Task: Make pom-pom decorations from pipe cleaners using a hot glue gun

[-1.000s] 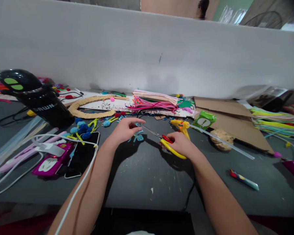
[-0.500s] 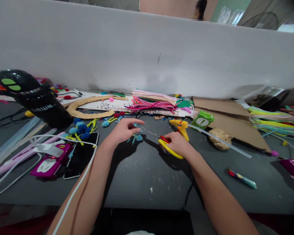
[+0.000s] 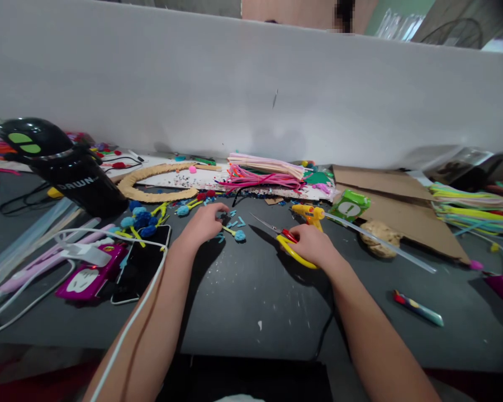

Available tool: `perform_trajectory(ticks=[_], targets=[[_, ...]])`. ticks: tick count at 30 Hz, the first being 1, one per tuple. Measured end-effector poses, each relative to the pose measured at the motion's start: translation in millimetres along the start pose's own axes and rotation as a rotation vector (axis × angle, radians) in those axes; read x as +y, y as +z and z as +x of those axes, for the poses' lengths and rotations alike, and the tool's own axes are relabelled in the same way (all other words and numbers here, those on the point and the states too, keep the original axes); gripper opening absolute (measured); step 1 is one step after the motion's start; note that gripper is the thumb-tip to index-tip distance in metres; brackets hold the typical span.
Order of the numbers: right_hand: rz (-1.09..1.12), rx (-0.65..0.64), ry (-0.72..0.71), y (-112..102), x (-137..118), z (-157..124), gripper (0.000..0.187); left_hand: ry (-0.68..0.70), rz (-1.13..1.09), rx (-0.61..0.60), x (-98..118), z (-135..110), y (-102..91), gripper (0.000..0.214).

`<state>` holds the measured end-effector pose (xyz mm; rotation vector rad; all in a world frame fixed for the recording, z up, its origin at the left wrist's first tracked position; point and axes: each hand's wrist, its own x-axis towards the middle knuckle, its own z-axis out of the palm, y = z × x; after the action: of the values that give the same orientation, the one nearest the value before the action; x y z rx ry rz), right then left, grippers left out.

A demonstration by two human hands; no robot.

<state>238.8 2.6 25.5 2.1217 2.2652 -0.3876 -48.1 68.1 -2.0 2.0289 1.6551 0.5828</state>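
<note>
My right hand (image 3: 312, 244) grips a pair of scissors (image 3: 295, 254) by its yellow-and-red handles, the blades partly apart and pointing up and left. My left hand (image 3: 205, 224) is closed low over the table, its fingertips at the stem of a blue pom-pom flower (image 3: 240, 236). The greenish-yellow stem runs in under the fingers, whose grip is partly hidden. Small cut light-blue strips (image 3: 240, 221) lie just beyond the flower, between the left hand and the scissor tips.
A yellow glue gun (image 3: 308, 212) with a long glue stick lies beyond my right hand, near a green box (image 3: 352, 205) and cardboard (image 3: 419, 223). Pipe cleaners (image 3: 268, 172) are bundled at the back. At left are a black bottle (image 3: 75, 173), a phone (image 3: 140, 268) and a white cable.
My left hand has drawn back left and down, away from the scissor tips, to the flower's stem. The scissors have shifted slightly right. The light-blue strips show more fully.
</note>
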Motion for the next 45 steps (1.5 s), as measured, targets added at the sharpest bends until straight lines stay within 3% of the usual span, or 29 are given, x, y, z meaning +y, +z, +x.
perform_trajectory(ticks=[4, 8, 11, 20, 24, 33, 40, 45], targets=[[0.022, -0.002, -0.025, -0.1, -2.0, -1.8, 0.034, 0.003, 0.000, -0.013, 3.0, -1.2, -1.2, 0.047], [0.018, 0.013, 0.004, -0.8, -1.3, -1.7, 0.033, -0.021, -0.143, 0.126, 11.1, -2.1, -3.2, 0.033], [0.025, 0.008, 0.021, -1.7, -0.7, -1.3, 0.034, 0.053, -0.281, 0.183, 15.2, -1.5, -2.6, 0.025], [0.034, 0.002, 0.022, -2.4, -0.3, -1.8, 0.037, 0.144, -0.333, 0.091, 24.4, -3.9, -2.4, 0.013], [0.041, -0.002, 0.023, -2.9, -0.1, -1.9, 0.036, 0.111, -0.432, 0.065, 33.0, -7.7, -4.1, 0.017], [0.052, 0.011, 0.025, -2.6, 0.3, -2.1, 0.039, 0.045, -0.449, 0.184, 41.7, -8.2, -9.0, 0.022], [0.052, 0.003, 0.031, -3.6, 0.1, -1.9, 0.039, 0.041, -0.541, 0.234, 40.0, -8.9, -6.8, 0.042], [0.073, 0.017, 0.028, -3.5, 1.5, -2.3, 0.041, -0.010, -0.536, 0.228, 40.6, -8.2, -7.2, 0.032]])
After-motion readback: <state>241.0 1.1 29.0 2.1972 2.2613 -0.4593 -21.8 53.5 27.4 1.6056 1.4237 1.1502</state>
